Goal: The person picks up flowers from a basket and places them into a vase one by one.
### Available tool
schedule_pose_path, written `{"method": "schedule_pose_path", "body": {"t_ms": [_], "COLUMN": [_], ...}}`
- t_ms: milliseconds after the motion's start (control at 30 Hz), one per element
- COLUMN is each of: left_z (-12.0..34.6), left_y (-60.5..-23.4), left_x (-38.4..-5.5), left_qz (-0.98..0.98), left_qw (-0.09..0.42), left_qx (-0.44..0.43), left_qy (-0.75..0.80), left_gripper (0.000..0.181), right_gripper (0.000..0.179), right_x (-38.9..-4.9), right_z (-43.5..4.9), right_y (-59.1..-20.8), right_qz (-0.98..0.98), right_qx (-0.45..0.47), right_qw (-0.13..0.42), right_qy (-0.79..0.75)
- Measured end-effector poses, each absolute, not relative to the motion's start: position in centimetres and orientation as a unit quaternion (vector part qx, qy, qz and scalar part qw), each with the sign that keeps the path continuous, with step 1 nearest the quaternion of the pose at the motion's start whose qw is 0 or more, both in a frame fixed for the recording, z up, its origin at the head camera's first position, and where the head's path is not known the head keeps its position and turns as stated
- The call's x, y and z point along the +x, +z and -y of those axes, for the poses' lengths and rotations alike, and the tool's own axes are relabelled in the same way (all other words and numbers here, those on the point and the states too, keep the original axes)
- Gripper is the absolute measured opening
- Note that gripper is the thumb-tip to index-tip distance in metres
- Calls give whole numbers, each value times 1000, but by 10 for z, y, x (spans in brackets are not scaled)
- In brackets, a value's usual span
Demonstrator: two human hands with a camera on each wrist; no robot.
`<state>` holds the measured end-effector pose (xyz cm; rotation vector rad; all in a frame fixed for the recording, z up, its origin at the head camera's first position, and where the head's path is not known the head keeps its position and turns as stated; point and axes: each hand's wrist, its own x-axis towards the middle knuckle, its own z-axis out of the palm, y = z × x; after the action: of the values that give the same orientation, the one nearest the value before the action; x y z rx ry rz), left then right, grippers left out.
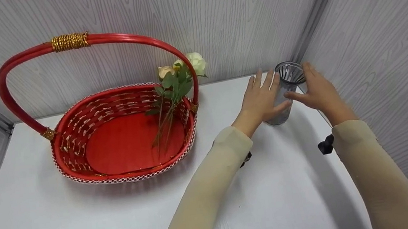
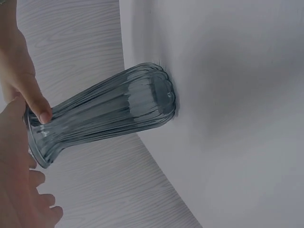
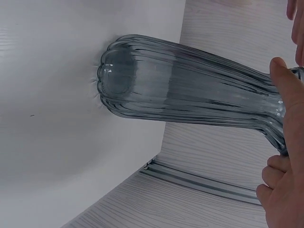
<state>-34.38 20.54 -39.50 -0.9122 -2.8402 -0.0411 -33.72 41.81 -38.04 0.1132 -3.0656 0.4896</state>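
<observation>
A ribbed blue-grey glass vase [image 1: 283,103] stands upright on the white table near the back right corner. Its flared rim [image 1: 290,73] faces up, and its scalloped base [image 2: 164,95] meets the tabletop. To its left is my left hand [image 1: 260,98], fingers straight and spread, thumb reaching across the front of the glass. My right hand [image 1: 320,91] is on the other side, fingers extended alongside the rim and thumb pointing inward. In the right wrist view the right thumb [image 3: 285,83] overlaps the vase's neck. Both hands frame the vase's upper part.
A red woven basket [image 1: 130,174] with a tall arched handle stands on the left of the table. White and peach artificial flowers [image 1: 196,63] lean on its right rim, their leafy stems inside. Grey wood-grain panels [image 1: 232,23] wall the back and sides.
</observation>
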Motion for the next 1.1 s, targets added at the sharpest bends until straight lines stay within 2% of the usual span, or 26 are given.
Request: {"method": "schedule_pose_path", "body": {"t_ms": [300, 800, 1100], "left_z": [-204, -193, -192], "left_y": [-393, -390, -390], "left_x": [-344, -353, -356], "left_qz": [949, 951, 956], "left_qw": [75, 80, 81], "left_qx": [-305, -297, -282], "left_qy": [-4, -14, -24], "left_gripper": [94, 86, 87], "right_gripper": [105, 99, 98], "right_x": [-339, -333, -333], "right_z": [-419, -413, -410], "right_y": [-386, -385, -392], "right_qz": [985, 984, 981], "right_qx": [58, 88, 111], "right_qw": [43, 46, 65], "right_qy": [155, 149, 146]}}
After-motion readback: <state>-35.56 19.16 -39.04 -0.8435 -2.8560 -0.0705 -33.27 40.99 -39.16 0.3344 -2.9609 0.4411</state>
